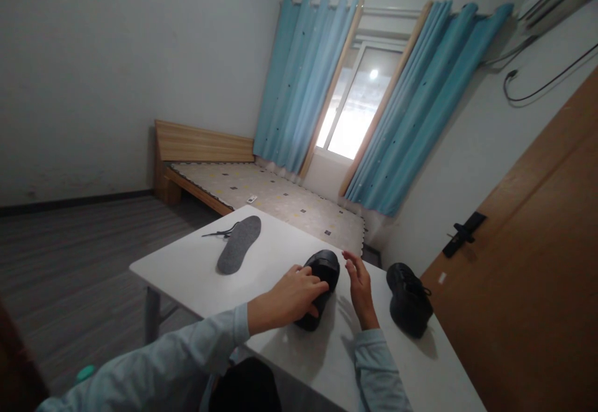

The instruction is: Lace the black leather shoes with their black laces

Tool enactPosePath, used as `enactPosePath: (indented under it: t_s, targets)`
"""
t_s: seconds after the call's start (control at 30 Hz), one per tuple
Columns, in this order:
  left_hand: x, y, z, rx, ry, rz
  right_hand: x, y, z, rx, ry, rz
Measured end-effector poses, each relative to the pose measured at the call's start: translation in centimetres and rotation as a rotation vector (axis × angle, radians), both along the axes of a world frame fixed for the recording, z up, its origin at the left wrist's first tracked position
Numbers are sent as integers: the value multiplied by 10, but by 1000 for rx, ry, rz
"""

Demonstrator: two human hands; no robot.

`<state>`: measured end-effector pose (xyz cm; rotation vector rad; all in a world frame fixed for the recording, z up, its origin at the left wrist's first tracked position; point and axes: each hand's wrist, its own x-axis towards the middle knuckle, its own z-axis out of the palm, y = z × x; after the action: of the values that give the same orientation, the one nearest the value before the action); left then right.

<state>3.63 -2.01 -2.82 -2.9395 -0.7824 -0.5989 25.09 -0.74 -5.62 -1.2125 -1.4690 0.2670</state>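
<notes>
A black shoe (326, 263) rests on the white table in front of me. My left hand (299, 290) lies across its middle, fingers bent around it and covering part of the shoe. Just to the right of that shoe, my right hand (359, 281) is raised with its fingers apart, holding nothing. A second black shoe (411, 303), with laces, stands farther right near the table's edge. On the left side of the table lies a grey insole (240, 245), and a dark shoelace (222, 233) sticks out beside it.
The white table (187, 268) has a metal leg (152, 313) at its left. Behind it is a wooden bed (205, 142) with a patterned mattress (284, 203). Blue curtains (306, 81) flank a window (355, 100). A wooden door (527, 256) stands close on the right.
</notes>
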Motion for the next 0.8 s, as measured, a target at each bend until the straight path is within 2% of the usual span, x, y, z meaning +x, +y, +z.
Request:
enactPosePath:
  t_s: [0.1,0.23,0.37,0.6,0.8]
  targets:
    - [-8,0,8,-13,-16,35,3,1,-2,-12,1,-70]
    - [-27,6,17,-21,-40,96,4,3,-4,-47,-22,-88]
    - [-52,18,21,4,-44,222,6,4,-6,-50,-46,-90]
    - [-92,45,7,115,-47,407,10,6,-10,-60,-32,-48]
    - [-120,57,-3,134,-46,515,8,5,-9,-72,-29,-40]
